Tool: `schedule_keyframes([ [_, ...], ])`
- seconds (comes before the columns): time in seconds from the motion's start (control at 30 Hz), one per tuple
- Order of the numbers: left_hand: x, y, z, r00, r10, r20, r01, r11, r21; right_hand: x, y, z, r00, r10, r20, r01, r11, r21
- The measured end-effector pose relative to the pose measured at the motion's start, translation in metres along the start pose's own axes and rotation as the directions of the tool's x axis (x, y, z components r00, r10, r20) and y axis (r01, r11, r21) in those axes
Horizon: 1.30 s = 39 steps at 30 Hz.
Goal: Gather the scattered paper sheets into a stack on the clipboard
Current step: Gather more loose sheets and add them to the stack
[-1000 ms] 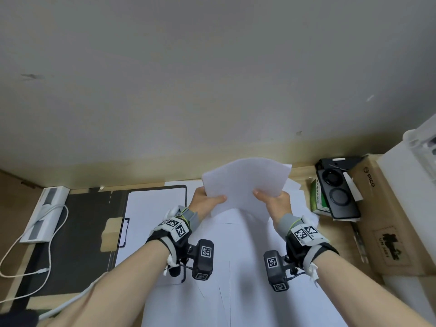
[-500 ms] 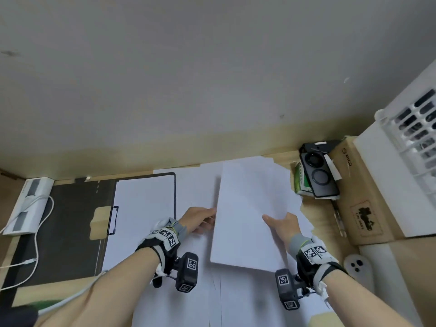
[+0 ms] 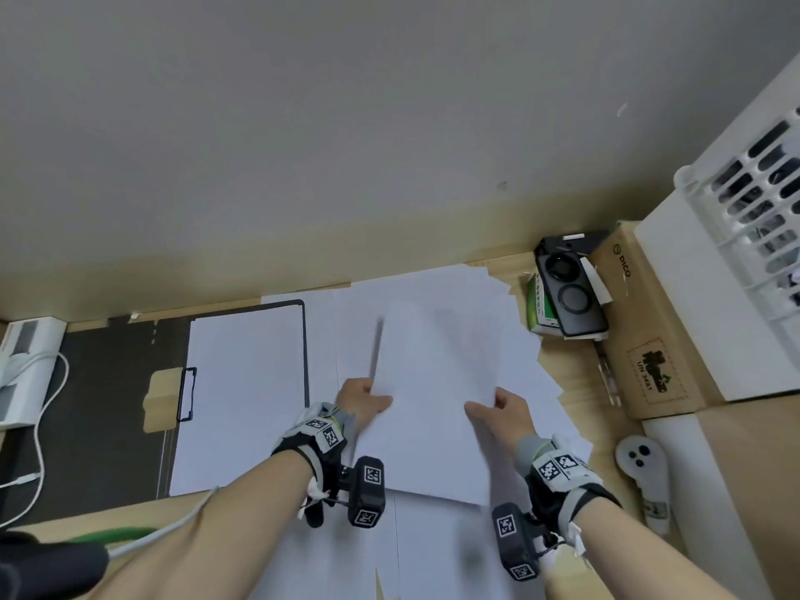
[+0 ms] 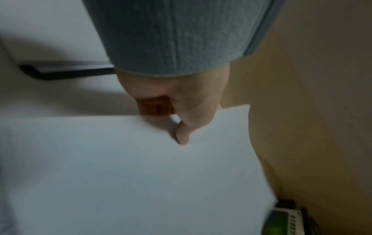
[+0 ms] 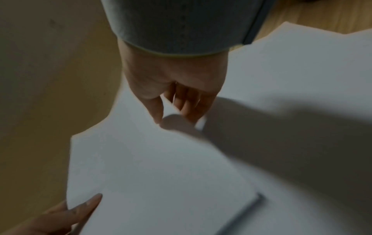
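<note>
i judge it barely begun: my left hand point(image 3: 362, 398) and right hand point(image 3: 498, 411) pinch one sheet point(image 3: 433, 404) between thumb and fingers, the clipboard point(image 3: 246, 383) carries paper, loose sheets point(image 3: 437, 552) cover the tabletop point(image 3: 601, 452).

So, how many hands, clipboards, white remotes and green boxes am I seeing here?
Hands: 2, the left hand and the right hand, both gripping one paper sheet
Clipboards: 1, the clipboard
White remotes: 1, the white controller
Green boxes: 1, the green box
Total: 5
</note>
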State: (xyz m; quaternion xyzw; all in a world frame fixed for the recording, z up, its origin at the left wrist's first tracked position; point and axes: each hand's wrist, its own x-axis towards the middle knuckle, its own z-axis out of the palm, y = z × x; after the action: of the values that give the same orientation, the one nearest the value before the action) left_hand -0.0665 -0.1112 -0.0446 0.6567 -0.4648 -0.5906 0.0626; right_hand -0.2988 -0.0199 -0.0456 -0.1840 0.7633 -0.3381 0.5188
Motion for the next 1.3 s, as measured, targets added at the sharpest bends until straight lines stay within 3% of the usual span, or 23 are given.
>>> schedule_keyframes([
  [0.07,0.005,-0.004,-0.016,0.986,-0.014,-0.166,0.023,0.999,0.049,0.01,0.007,0.002,0.996,-0.032,-0.079,0.025,0.996,-0.083],
  [0.17,0.014,-0.011,-0.043,0.95,-0.102,-0.295,0.134,0.987,0.089,0.019,0.015,-0.001,0.992,-0.045,-0.121,-0.004,0.924,-0.382],
  [0.27,0.02,-0.021,-0.057,0.933,-0.154,-0.324,0.204,0.971,0.126,0.014,0.019,0.001,0.993,-0.109,-0.043,0.045,0.691,-0.722],
  [0.37,0.025,-0.026,-0.058,0.937,-0.158,-0.313,0.226,0.954,0.197,0.013,0.025,0.005,0.987,-0.14,0.072,0.125,0.412,-0.902],
  [0.47,0.023,-0.021,-0.056,0.952,-0.102,-0.289,0.183,0.944,0.273,0.019,0.027,0.006,0.981,-0.143,0.129,0.167,0.297,-0.94],
  [0.53,0.023,-0.016,-0.055,0.953,-0.073,-0.295,0.17,0.932,0.319,0.02,0.019,0.007,0.981,-0.13,0.147,0.182,0.32,-0.93],
  [0.63,0.026,-0.013,-0.057,0.944,-0.025,-0.33,0.14,0.934,0.328,0.019,0.006,0.005,0.977,-0.083,0.196,0.212,0.449,-0.868],
  [0.7,0.026,-0.013,-0.061,0.918,-0.001,-0.396,0.127,0.948,0.292,0.023,0.0,0.001,0.975,-0.118,0.188,0.222,0.522,-0.823],
  [0.87,0.026,-0.003,-0.072,0.818,0.037,-0.574,0.093,0.977,0.194,0.038,-0.021,-0.003,0.977,-0.211,0.041,0.175,0.67,-0.721],
  [1.07,0.028,0.002,-0.085,0.79,0.09,-0.607,0.029,0.983,0.183,0.044,-0.037,-0.003,0.974,-0.221,-0.047,0.145,0.771,-0.62],
  [1.13,0.028,0.001,-0.082,0.818,0.074,-0.57,0.007,0.99,0.139,0.048,-0.037,0.003,0.973,-0.229,-0.04,0.179,0.847,-0.501],
  [1.2,0.028,-0.003,-0.077,0.883,0.085,-0.461,-0.036,0.993,0.113,0.051,-0.04,0.012,0.974,-0.227,-0.008,0.208,0.906,-0.369],
  [1.3,0.026,-0.009,-0.065,0.966,0.078,-0.248,-0.062,0.996,0.072,0.058,-0.05,0.032,0.963,-0.266,0.036,0.264,0.91,-0.319],
])
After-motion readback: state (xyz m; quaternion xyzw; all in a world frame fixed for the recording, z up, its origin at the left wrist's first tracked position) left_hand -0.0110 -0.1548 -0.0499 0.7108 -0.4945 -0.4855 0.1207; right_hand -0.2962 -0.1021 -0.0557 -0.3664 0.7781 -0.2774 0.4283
